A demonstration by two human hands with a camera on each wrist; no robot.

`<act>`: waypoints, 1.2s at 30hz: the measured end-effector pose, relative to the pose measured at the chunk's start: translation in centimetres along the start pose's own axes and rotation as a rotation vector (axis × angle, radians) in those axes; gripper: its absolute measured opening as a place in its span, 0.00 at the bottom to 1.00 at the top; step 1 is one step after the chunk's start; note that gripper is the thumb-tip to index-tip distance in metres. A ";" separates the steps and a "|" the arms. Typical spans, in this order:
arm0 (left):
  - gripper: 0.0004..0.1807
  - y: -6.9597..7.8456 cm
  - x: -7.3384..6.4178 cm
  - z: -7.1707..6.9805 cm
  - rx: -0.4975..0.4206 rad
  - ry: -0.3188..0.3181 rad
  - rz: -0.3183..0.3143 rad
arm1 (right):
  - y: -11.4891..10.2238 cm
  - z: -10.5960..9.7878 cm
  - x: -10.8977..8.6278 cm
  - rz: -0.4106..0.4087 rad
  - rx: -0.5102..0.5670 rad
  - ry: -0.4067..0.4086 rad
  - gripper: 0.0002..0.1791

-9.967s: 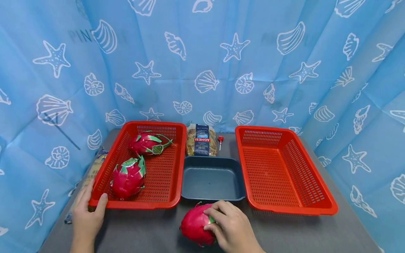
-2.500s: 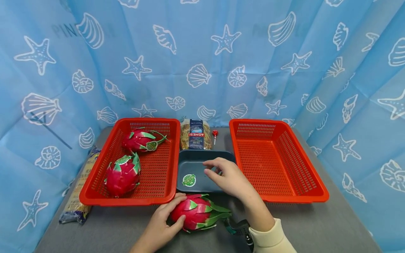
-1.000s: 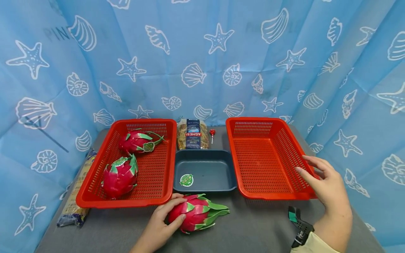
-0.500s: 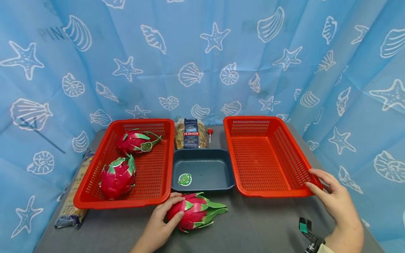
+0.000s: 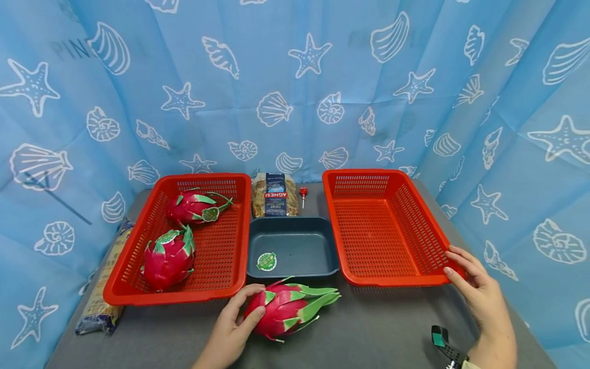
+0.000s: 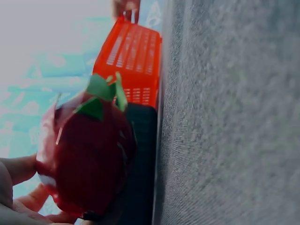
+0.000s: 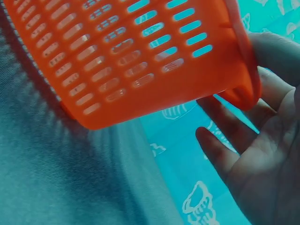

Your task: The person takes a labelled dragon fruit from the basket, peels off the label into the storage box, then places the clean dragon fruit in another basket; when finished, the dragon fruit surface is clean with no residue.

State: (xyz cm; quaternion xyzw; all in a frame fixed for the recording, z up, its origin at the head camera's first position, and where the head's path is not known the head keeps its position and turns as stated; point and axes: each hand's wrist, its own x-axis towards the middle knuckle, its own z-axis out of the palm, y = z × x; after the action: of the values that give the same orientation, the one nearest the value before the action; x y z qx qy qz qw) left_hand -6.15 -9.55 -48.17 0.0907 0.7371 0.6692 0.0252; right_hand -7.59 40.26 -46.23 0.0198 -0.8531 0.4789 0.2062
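Observation:
My left hand (image 5: 230, 323) grips the blunt end of a pink dragon fruit (image 5: 288, 310) on the grey table, in front of the dark tray. Its green leaf tips point right. The left wrist view shows this dragon fruit (image 6: 89, 154) close up, with fingers at its lower side. At the far right, my right hand (image 5: 479, 292) holds the near right corner of a red basket (image 5: 378, 281) with nothing in it. Seen from the right wrist, the thumb lies over the basket's rim (image 7: 251, 79) while other fingers spread below it.
Two dragon fruits, one in front (image 5: 168, 264) and one behind (image 5: 191, 207), lie in the left red basket (image 5: 221, 261). A green round sticker (image 5: 267, 262) lies in the dark tray (image 5: 299, 248). Behind are a pasta bag (image 5: 275, 197) and red lollipop (image 5: 303, 192); another packet (image 5: 99, 302) lies left.
Ten seconds ago my right hand held the near dragon fruit and my left touched the left basket. The sticker came into the tray; my right hand then moved right to the basket corner.

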 end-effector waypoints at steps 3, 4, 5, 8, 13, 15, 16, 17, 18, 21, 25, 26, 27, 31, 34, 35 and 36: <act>0.20 1.0 -0.3 0.0 -0.064 -0.021 -0.101 | 0.3 0.3 -0.2 0.008 0.113 0.025 0.23; 0.21 1.4 -0.4 -0.1 -0.075 -0.031 -0.134 | 0.3 0.3 -0.2 0.015 0.149 0.031 0.23; 0.22 1.8 -0.5 -0.1 -0.086 -0.041 -0.168 | 0.4 0.4 -0.3 0.024 0.180 0.037 0.23; 0.25 3.0 -0.8 -0.3 -0.106 -0.069 -0.223 | 0.4 0.5 -0.2 0.053 0.194 0.055 0.24; 0.24 6.1 -1.3 -0.3 -0.160 -0.088 -0.199 | 0.8 0.6 0.0 0.108 0.183 0.072 0.25; 0.22 7.5 -1.0 -0.3 -0.174 -0.105 -0.140 | 0.9 0.7 -0.1 0.124 0.239 0.094 0.25; 0.22 8.1 -0.8 -0.3 -0.177 -0.119 -0.097 | 1.0 0.8 -0.1 0.131 0.271 0.111 0.24; 0.21 8.7 -0.4 -0.2 -0.181 -0.131 -0.058 | 1.0 0.9 -0.2 0.138 0.306 0.132 0.24; 0.21 9.2 0.0 -0.2 -0.183 -0.143 -0.009 | 1.0 1.0 -0.2 0.148 0.340 0.157 0.24; 0.21 10.6 1.3 0.1 -0.160 -0.164 0.118 | 1.0 1.4 -0.3 0.196 0.408 0.237 0.23; 0.22 12.4 3.2 1.2 -0.113 -0.160 0.200 | 1.0 1.6 -0.5 0.278 0.441 0.315 0.24; 0.21 12.8 3.7 1.6 -0.095 -0.157 0.208 | 1.0 1.7 -0.5 0.289 0.455 0.328 0.24; 0.21 13.2 4.2 2.0 -0.075 -0.157 0.221 | 1.1 1.9 -0.6 0.298 0.476 0.340 0.24; 0.21 14.0 6.4 4.1 -0.007 -0.161 0.264 | 1.2 2.3 -0.7 0.291 0.577 0.375 0.24; 0.21 14.0 8.1 5.9 -0.001 -0.172 0.298 | 1.3 2.6 -0.7 0.260 0.655 0.381 0.24; 0.21 14.0 8.6 6.5 0.002 -0.174 0.310 | 1.4 2.7 -0.7 0.251 0.679 0.382 0.24; 0.21 13.9 9.2 7.2 0.009 -0.172 0.319 | 1.4 2.7 -0.6 0.244 0.701 0.384 0.24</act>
State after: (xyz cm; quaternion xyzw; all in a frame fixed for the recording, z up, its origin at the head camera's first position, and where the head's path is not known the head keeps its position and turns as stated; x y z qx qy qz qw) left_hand -12.64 0.27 -34.37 0.2633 0.7114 0.6513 -0.0187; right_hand -8.26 38.65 -48.85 -0.1019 -0.5806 0.7563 0.2840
